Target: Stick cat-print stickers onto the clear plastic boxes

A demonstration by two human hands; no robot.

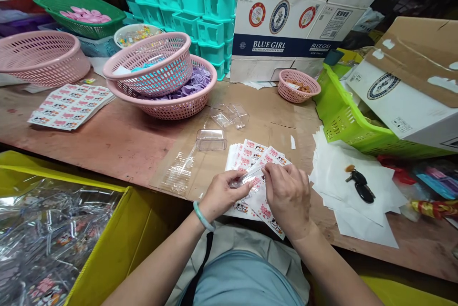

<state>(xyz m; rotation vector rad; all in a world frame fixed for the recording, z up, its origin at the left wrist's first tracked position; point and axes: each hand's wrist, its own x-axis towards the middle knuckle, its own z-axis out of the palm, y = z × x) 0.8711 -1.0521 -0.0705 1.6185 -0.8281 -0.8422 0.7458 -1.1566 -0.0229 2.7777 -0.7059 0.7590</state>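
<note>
Light-blue shirt point(246, 280) nearest camera, forearms reaching past it. Left hand point(223, 196), jade-colored bangle point(202, 216) on wrist, nearly closed: thumb and fingers pinch a clear plastic piece point(250, 172). Right hand point(289, 196) curled, fingertips drawn together at the piece's right end; can't tell if they grip it or a bit of sticker. Piece sits between the hands, above fanned printed sheets point(265, 210) near the table edge.

Doing this well, my judgement: pinch by the rims only, since clear plastic likely shows prints; left steadies, right does fine work; level the piece before pressing anything on; light grip, thin walls may flex; square up the fanned sheets so edges don't snag.

Just far-left of the sheets, clear box point(211, 140) on cardboard point(263, 108), more clear parts beyond. Near left, yellow bin point(107, 244) of clear packages. Right, white papers point(381, 229) with keys point(362, 187) on top. Far left, pink basket point(162, 108) with purple pieces, another basket resting in it.
</note>
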